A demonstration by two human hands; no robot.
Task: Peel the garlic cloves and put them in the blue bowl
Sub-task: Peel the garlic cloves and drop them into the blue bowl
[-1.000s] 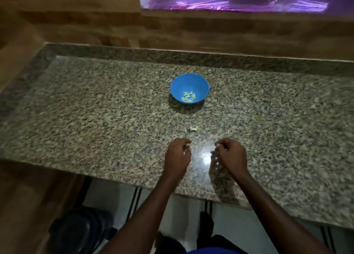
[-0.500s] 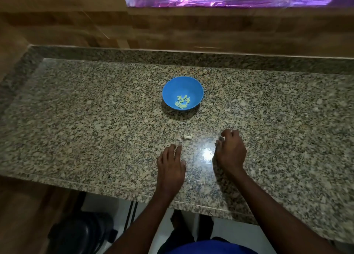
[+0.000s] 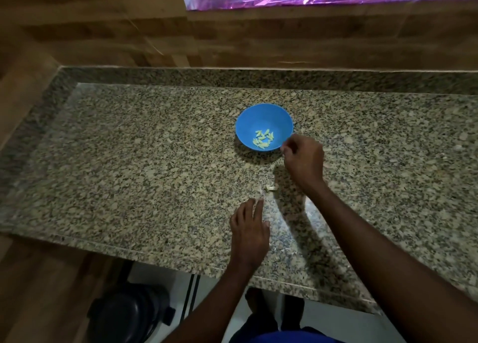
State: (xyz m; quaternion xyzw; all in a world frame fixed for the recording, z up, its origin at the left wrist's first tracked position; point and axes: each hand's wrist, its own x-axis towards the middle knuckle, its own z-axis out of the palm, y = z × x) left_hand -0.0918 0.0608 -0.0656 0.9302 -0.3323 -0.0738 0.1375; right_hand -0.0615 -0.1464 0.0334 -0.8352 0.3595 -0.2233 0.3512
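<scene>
1. Bowl mid-counter, peeled cloves inside.
2. Right hand at bowl's near-right rim, fingers curled; whether it pinches anything can't be seen.
3. Left hand flat on counter, fingers straight.
4. Garlic scrap lies between hands.

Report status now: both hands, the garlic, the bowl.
Left hand flat on speckled granite counter. Right hand curled at round blue plastic bowl rim. Peeled cloves inside. Nothing blocking.

Dim warm light, glare patch on the granite counter, purple sheen above, wide-angle bowing at edges, soft focus
</scene>
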